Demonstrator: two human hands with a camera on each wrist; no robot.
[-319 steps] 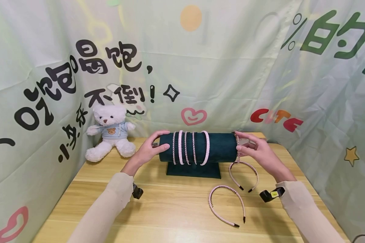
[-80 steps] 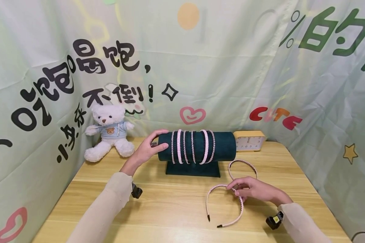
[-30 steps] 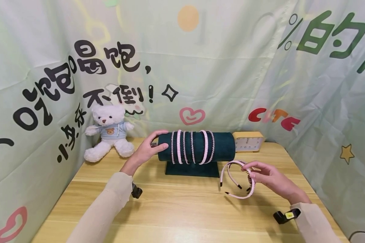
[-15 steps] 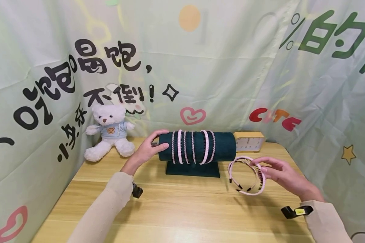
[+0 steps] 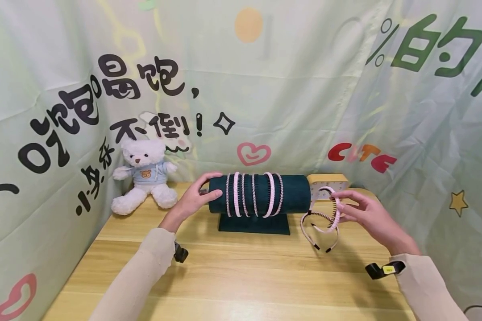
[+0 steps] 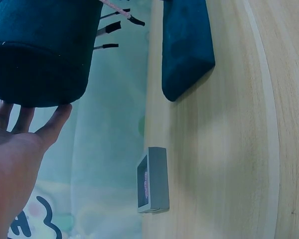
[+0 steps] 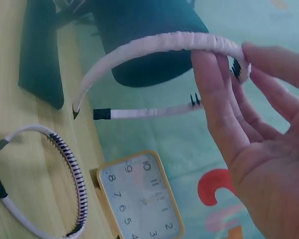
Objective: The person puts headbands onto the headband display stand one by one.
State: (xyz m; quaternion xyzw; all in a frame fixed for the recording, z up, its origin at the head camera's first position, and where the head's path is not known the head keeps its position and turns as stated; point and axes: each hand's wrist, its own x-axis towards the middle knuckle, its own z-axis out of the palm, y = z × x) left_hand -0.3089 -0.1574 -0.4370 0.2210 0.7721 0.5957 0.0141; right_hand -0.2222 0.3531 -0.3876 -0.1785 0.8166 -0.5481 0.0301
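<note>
A dark teal velvet headband stand [image 5: 293,194], a horizontal roll on a flat foot, carries several pink and braided headbands. My left hand [image 5: 193,196] holds the roll's left end, thumb in front and fingertips at its end face in the left wrist view. Between thumb and fingers, my right hand [image 5: 371,218] pinches a pale pink, ridged headband [image 7: 154,45]. It hangs in the air just off the roll's right end, its black-tipped ends pointing toward the roll. Below it, a thinner pink headband [image 7: 79,179] with dark inner teeth lies on the table.
Behind the right end stands a yellow-framed clock [image 5: 329,179], partly covered by the raised headband. A white teddy bear [image 5: 146,176] in a blue top sits at the back left. A small grey frame-like box [image 6: 159,179] shows in the left wrist view. Printed cloth [image 5: 297,89] surrounds the wooden table [image 5: 225,276].
A braided headband moved from the roll's right end to beside the others. My right hand picked the pink headband off the table and carried it up beside the roll. The left hand stayed.
</note>
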